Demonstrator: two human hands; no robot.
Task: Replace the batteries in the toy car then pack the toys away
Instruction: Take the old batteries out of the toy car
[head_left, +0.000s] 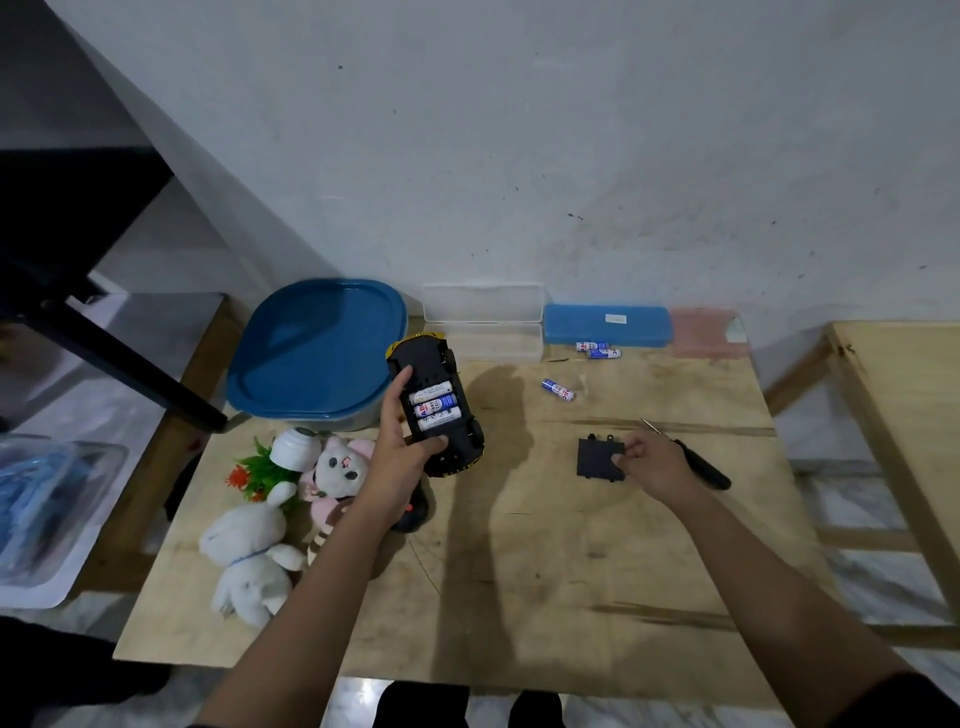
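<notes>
Toy car (467, 439) upturned in left hand (400, 441); batteries (435, 406) lettering unreadable.

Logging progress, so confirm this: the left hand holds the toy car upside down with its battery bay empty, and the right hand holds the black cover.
Not empty: the head view shows batteries seated in the bay of the upturned toy car in the left hand. The right hand does hold the black cover.
</notes>
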